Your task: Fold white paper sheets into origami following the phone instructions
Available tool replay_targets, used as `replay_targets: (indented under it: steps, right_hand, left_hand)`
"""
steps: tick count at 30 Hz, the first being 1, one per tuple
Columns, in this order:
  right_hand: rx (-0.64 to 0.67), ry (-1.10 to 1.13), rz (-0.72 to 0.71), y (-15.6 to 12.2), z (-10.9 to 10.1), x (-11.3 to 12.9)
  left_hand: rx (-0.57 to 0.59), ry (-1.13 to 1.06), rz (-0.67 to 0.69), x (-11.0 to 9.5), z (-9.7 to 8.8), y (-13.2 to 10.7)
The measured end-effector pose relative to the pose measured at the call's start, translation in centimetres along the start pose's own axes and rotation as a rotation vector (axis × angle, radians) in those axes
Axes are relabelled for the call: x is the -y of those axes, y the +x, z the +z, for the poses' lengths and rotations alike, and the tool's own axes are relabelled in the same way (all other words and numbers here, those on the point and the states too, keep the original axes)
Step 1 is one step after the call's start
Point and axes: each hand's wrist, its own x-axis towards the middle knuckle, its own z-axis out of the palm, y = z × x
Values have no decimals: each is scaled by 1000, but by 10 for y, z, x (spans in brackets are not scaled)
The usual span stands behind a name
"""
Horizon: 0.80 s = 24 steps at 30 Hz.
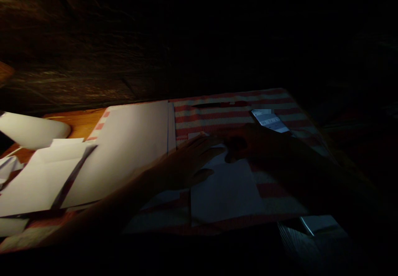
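Note:
A white sheet of paper (224, 189) lies on a red-and-white striped cloth (273, 190) in front of me. My left hand (194, 162) rests flat across the sheet's upper left part, fingers stretched out to the right. Beside its fingertips, my right hand (242, 141) is at the sheet's upper edge, its fingers curled towards the thumb. Deep shadow hides whatever is between those fingers. Another piece of white paper (168, 196) shows partly from under my left forearm.
Large white sheets (133, 139) lie to the left, with smaller folded paper (46, 172) beside them. A white rounded object (34, 128) is at the far left. A lit phone (270, 121) showing a timer lies behind my right hand. A dark slender object (220, 104) lies near the cloth's back edge.

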Motion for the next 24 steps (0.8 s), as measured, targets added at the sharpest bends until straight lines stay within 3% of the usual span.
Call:
replay_targets:
  steps: [17,24]
  right_hand:
    - [-1,10,15,0,0,1]
    - [7,-23,-60,-1,-1,-3]
  left_hand:
    - [-13,-17,-7,-1,-1,0]
    - [1,-33,-3,0,1,0]
